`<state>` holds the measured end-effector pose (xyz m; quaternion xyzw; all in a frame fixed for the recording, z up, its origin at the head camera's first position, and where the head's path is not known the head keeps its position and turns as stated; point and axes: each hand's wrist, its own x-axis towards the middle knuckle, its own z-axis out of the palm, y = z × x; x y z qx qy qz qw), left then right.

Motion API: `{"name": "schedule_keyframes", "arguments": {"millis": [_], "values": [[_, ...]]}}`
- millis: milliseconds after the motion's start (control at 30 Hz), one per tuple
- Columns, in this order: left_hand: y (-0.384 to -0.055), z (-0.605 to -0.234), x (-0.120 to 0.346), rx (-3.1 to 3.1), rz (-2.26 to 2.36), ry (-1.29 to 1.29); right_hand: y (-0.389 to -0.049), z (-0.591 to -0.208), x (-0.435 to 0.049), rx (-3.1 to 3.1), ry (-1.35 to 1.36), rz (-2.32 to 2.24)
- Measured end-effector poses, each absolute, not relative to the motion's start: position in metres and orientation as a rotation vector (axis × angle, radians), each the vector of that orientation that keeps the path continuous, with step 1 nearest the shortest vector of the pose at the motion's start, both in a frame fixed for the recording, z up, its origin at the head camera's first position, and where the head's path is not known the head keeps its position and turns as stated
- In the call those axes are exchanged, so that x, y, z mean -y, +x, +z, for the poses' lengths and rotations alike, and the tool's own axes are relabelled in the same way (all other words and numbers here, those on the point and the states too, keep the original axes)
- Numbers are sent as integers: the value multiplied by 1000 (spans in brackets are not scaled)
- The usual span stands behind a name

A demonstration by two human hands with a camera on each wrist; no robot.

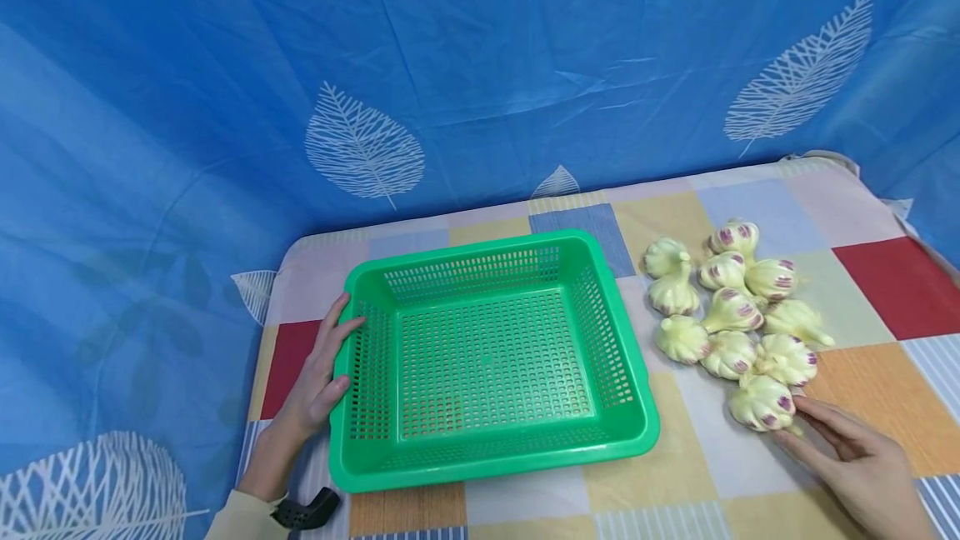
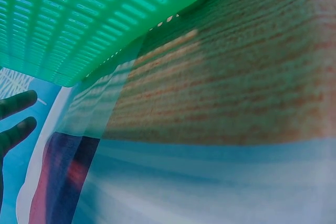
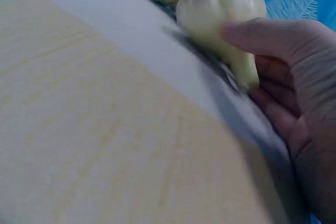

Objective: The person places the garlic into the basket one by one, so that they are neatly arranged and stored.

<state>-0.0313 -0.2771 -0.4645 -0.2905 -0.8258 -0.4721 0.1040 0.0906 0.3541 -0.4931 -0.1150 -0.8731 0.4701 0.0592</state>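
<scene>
A green plastic basket (image 1: 495, 470) with perforated walls and floor stands on the table, with nothing in it. My left hand (image 1: 318, 386) is at its left side, fingers fairly straight and fingertips over the rim. In the left wrist view two of its fingers (image 2: 21, 124) show beside the basket's underside (image 2: 105, 19). To the right lies a group of garlic bulbs (image 1: 731, 311), pale with purple streaks. My right hand (image 1: 862, 461) pinches the nearest garlic bulb (image 1: 761, 404) between thumb and fingers. The right wrist view shows the thumb against this bulb (image 3: 210, 17), its stem near the fingers.
A patchwork-patterned cloth (image 1: 645, 490) covers the table. Behind it and on the left hangs a blue curtain (image 1: 525, 65) with white leaf prints. A black strap device (image 1: 307, 511) sits at my left wrist. A strip of cloth separates the basket from the bulbs.
</scene>
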Motion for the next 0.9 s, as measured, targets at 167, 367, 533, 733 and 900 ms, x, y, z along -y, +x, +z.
{"name": "schedule_keyframes", "arguments": {"millis": [167, 367, 533, 733, 900], "values": [[-31, -465, 278, 2435, -1383, -855, 86, -490, -348, 2658, -244, 1340], [-31, -466, 278, 2431, -1385, -853, 82, -486, -340, 2626, -104, 1478], [-31, -466, 279, 2438, -1379, -848, 78, -486, -332, 2601, -58, 1490], [-31, -468, 280, 2450, -1370, -845, 73, -487, -323, 2582, -84, 1473], [-31, -468, 280, 2461, -1374, -842, 71, -484, -320, 2574, -56, 1494]]}}
